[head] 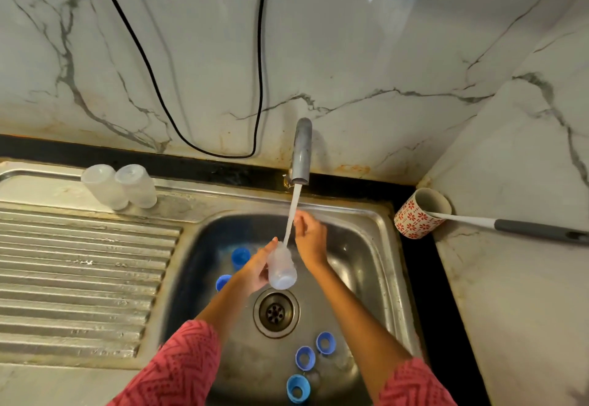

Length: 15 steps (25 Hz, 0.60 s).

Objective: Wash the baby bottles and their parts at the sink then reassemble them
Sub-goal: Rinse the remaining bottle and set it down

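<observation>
**Third bottle under the tap, two done on the drainer**

The left hand (255, 270) had its fingers curled round a clear plastic bottle (282, 268), held tilted over the sink (376, 224) with its mouth turned up into the stream of water (291, 214) from the tap (302, 150). The right hand (310, 236) hovered just beside the stream, fingers loosely bent and holding nothing that I could make out.

From where I stood, the bottle looked light and stiff, a thin-walled thing that would grow heavier as it filled. Wet plastic of that sort would likely be slippery, so a grip round the middle of the body, as the left hand had it, seemed the safest hold; the threaded neck would be the other sure place. It did not look fragile.

Going from the biggest down: one steel sink with a ribbed drainer (83, 278) on its left. One patterned cup (420, 212) stood on the worktop at the right, with a long-handled brush (510, 225) leaning out of it. Three bottles in all, one in hand and two upended bottles (119, 185) touching each other on the drainer. Five blue parts lay in the basin: two blue pieces (239, 257) left of the hands, partly hidden, and three blue collar rings (305, 358) nearer the front, past the drain (275, 311).
</observation>
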Available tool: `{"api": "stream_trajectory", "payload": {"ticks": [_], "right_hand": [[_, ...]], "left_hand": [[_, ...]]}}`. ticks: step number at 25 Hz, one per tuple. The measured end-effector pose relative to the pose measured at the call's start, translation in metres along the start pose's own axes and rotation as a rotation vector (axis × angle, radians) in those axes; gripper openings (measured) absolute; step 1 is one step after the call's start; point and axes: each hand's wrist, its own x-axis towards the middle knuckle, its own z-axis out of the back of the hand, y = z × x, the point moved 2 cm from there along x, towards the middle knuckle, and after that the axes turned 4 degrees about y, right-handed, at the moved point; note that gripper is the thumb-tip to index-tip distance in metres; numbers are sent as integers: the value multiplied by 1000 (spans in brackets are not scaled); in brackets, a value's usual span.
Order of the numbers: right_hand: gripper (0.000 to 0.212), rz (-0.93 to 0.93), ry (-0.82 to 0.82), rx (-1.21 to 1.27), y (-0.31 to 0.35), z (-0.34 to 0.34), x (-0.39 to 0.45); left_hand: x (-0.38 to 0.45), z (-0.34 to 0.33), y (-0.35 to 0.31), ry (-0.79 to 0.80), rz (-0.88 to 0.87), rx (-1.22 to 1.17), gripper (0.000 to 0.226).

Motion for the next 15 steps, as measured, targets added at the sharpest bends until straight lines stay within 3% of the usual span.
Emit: {"api": "stream_trajectory", "payload": {"ticks": [3,5,7,11,15], "right_hand": [[22,-285,370,-34,-9,-4,-13],[26,-366,439,-18,1,2,-14],[19,-347,399,-34,16,10,-12],[28,-317,217,7,46,23,-2],[19,-212,96,61,63,26,-4]], "left_hand": [[-6,-27,-3,21,-38,48,37],[-13,-41,-13,6,-36,62,37],[-15,-50,-21,20,-44,42,37],[-35,-45,-31,105,-95,-3,34],[-35,-33,-32,152,-88,-88,56]]}}
